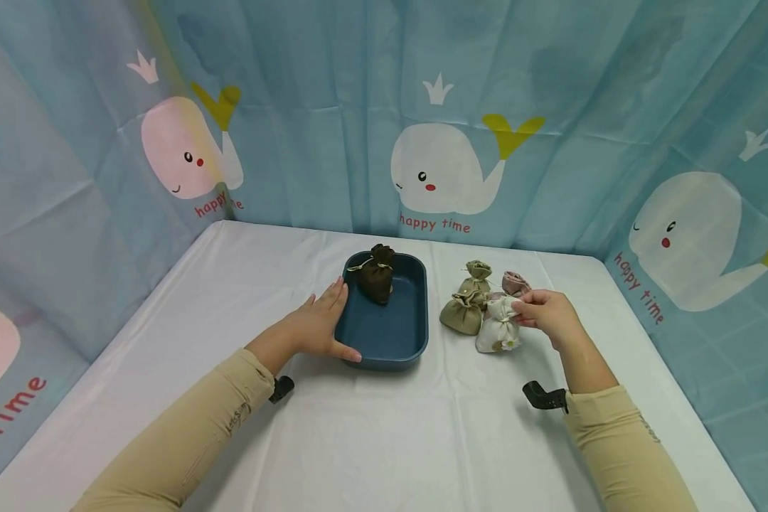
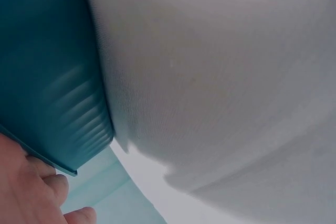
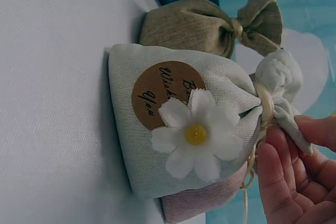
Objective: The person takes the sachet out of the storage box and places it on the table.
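Note:
My right hand pinches the gathered neck of a white drawstring pouch, which bears a daisy and a round brown label. Beside that pouch stand two olive-beige pouches and a pink pouch, partly hidden behind it. My left hand rests along the left rim of a dark blue tray, fingers straight and thumb at the near corner. Inside the tray, toward its back left, lies a dark brown pouch with a pale drawstring. In the left wrist view, fingers touch the tray's rim.
A white cloth covers the table. Blue curtains printed with whales hang behind and along both sides. A black wrist-camera mount sticks out from the right cuff, and another from the left.

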Action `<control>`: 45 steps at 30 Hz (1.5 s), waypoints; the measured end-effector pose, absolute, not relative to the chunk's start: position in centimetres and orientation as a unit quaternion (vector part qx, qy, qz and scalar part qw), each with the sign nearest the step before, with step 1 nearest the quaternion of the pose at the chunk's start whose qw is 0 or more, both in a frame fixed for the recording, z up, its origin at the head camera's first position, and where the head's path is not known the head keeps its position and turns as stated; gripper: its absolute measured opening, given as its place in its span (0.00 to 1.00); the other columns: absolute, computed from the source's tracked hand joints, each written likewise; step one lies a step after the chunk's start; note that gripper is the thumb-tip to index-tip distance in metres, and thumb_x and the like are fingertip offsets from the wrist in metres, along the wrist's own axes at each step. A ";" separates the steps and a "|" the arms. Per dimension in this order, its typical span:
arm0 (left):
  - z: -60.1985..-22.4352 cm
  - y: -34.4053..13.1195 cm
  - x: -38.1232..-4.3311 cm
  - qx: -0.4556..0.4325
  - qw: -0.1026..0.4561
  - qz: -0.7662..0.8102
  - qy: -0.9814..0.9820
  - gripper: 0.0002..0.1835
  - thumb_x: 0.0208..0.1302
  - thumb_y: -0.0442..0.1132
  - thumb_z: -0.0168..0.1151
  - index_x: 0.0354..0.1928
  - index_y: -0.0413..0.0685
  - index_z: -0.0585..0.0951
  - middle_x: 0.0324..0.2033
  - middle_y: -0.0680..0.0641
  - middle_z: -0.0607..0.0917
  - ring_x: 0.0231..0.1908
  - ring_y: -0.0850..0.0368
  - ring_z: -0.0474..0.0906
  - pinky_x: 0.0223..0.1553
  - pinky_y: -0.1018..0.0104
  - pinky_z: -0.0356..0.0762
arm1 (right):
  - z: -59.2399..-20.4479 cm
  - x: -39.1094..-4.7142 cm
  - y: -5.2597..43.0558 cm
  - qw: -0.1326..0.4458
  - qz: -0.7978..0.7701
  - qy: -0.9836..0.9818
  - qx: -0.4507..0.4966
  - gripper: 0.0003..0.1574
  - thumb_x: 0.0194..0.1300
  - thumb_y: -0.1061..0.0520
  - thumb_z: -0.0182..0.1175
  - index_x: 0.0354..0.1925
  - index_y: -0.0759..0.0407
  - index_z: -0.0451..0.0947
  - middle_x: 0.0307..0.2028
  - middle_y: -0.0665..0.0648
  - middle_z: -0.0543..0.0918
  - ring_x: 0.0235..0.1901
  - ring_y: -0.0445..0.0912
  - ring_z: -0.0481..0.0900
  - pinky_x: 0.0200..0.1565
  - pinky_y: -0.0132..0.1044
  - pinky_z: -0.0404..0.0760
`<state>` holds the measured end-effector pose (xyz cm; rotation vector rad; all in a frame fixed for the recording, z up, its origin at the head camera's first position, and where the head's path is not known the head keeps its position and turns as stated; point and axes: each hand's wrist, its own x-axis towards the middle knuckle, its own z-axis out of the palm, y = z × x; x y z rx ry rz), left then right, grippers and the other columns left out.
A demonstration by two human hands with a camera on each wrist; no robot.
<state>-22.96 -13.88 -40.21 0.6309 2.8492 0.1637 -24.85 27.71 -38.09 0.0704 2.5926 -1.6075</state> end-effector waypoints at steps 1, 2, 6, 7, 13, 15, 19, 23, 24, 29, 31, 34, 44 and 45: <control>-40.2 -13.9 -23.0 0.214 0.110 0.057 0.969 0.75 0.29 0.85 0.49 0.70 0.41 0.34 0.70 0.43 0.32 0.70 0.50 0.31 0.64 0.43 0.42 | -38.1 -24.9 27.7 0.046 -0.525 0.849 0.024 0.16 0.63 0.59 0.57 0.37 0.75 0.72 0.28 0.52 0.79 0.27 0.40 0.81 0.38 0.42 0.81; -40.2 -13.9 -23.0 0.214 0.110 0.060 0.969 0.75 0.29 0.84 0.50 0.70 0.40 0.34 0.70 0.42 0.32 0.70 0.50 0.31 0.64 0.43 0.42 | -38.1 -24.9 27.7 0.047 -0.524 0.850 0.026 0.16 0.63 0.58 0.57 0.38 0.74 0.72 0.28 0.52 0.79 0.27 0.40 0.81 0.38 0.41 0.81; -40.1 -13.9 -22.9 0.216 0.105 0.062 0.969 0.75 0.29 0.84 0.50 0.70 0.40 0.35 0.70 0.42 0.33 0.70 0.49 0.32 0.64 0.43 0.43 | -37.9 -24.9 27.8 0.052 -0.514 0.856 0.026 0.18 0.63 0.56 0.58 0.40 0.74 0.73 0.30 0.53 0.79 0.28 0.40 0.81 0.39 0.39 0.80; -40.1 -13.9 -22.9 0.217 0.104 0.063 0.969 0.75 0.29 0.84 0.51 0.70 0.40 0.35 0.70 0.42 0.33 0.70 0.49 0.32 0.64 0.43 0.43 | -37.8 -24.9 27.8 0.054 -0.510 0.858 0.028 0.19 0.63 0.55 0.59 0.40 0.73 0.73 0.31 0.54 0.79 0.29 0.40 0.81 0.39 0.38 0.80; -40.1 -14.0 -22.9 0.221 0.102 0.071 0.967 0.75 0.30 0.83 0.51 0.70 0.39 0.35 0.70 0.42 0.32 0.70 0.49 0.32 0.64 0.42 0.43 | -37.0 -24.7 28.1 0.056 -0.494 0.867 0.027 0.25 0.64 0.52 0.57 0.48 0.72 0.73 0.47 0.63 0.73 0.34 0.36 0.79 0.43 0.35 0.79; -40.1 -14.0 -22.9 0.221 0.103 0.068 0.967 0.75 0.30 0.84 0.51 0.70 0.39 0.35 0.70 0.42 0.32 0.70 0.49 0.32 0.64 0.42 0.44 | -36.8 -24.6 28.2 0.054 -0.494 0.867 0.022 0.26 0.64 0.51 0.57 0.49 0.73 0.72 0.50 0.65 0.72 0.36 0.36 0.79 0.45 0.35 0.78; -40.1 -14.0 -22.8 0.223 0.103 0.066 0.967 0.75 0.30 0.84 0.50 0.70 0.39 0.35 0.70 0.41 0.32 0.70 0.48 0.32 0.64 0.42 0.43 | -36.4 -24.7 28.4 0.051 -0.493 0.868 0.020 0.26 0.65 0.51 0.56 0.50 0.73 0.72 0.52 0.66 0.71 0.37 0.36 0.78 0.44 0.33 0.78; -39.9 -13.9 -22.8 0.221 0.109 0.076 0.966 0.74 0.32 0.82 0.53 0.70 0.40 0.34 0.70 0.41 0.32 0.70 0.48 0.32 0.64 0.42 0.42 | -36.0 -24.8 28.5 0.045 -0.477 0.877 0.023 0.25 0.66 0.51 0.55 0.50 0.72 0.73 0.53 0.65 0.71 0.36 0.33 0.77 0.44 0.30 0.77; -39.9 -14.0 -22.8 0.221 0.109 0.077 0.966 0.74 0.32 0.82 0.53 0.70 0.40 0.34 0.70 0.41 0.32 0.70 0.48 0.32 0.64 0.42 0.42 | -35.9 -24.8 28.6 0.044 -0.474 0.879 0.022 0.24 0.66 0.51 0.55 0.50 0.71 0.73 0.52 0.65 0.72 0.36 0.32 0.76 0.45 0.31 0.77; -39.9 -14.0 -22.8 0.221 0.110 0.074 0.966 0.74 0.30 0.83 0.51 0.70 0.40 0.34 0.70 0.42 0.32 0.70 0.49 0.32 0.64 0.43 0.43 | -35.3 -24.9 28.5 0.040 -0.462 0.886 0.021 0.25 0.66 0.49 0.54 0.50 0.70 0.73 0.51 0.65 0.72 0.41 0.40 0.77 0.51 0.42 0.74; -40.0 -14.0 -22.8 0.221 0.110 0.073 0.966 0.75 0.30 0.84 0.50 0.70 0.40 0.34 0.70 0.42 0.32 0.70 0.49 0.31 0.64 0.43 0.43 | -35.1 -24.9 28.3 0.039 -0.462 0.886 0.019 0.26 0.66 0.48 0.54 0.50 0.69 0.73 0.51 0.65 0.72 0.45 0.47 0.77 0.53 0.46 0.72; -40.1 -14.0 -22.9 0.219 0.110 0.073 0.967 0.74 0.30 0.84 0.50 0.70 0.41 0.33 0.70 0.42 0.32 0.70 0.50 0.30 0.64 0.43 0.42 | -34.8 -25.1 27.9 0.037 -0.462 0.886 0.012 0.26 0.65 0.48 0.55 0.49 0.69 0.73 0.51 0.66 0.72 0.50 0.55 0.75 0.54 0.48 0.71; -39.9 -14.0 -22.8 0.220 0.109 0.078 0.966 0.74 0.32 0.82 0.53 0.70 0.40 0.34 0.70 0.42 0.32 0.70 0.50 0.31 0.64 0.43 0.42 | -33.4 -26.3 25.7 0.033 -0.466 0.884 -0.039 0.22 0.64 0.51 0.56 0.47 0.68 0.75 0.44 0.70 0.78 0.43 0.59 0.77 0.46 0.47 0.75; -39.9 -14.0 -22.8 0.220 0.110 0.078 0.966 0.74 0.32 0.82 0.53 0.70 0.40 0.34 0.70 0.42 0.32 0.70 0.50 0.31 0.64 0.43 0.42 | -33.3 -26.5 25.5 0.031 -0.465 0.884 -0.041 0.22 0.64 0.50 0.57 0.46 0.68 0.75 0.42 0.70 0.78 0.40 0.58 0.77 0.43 0.46 0.77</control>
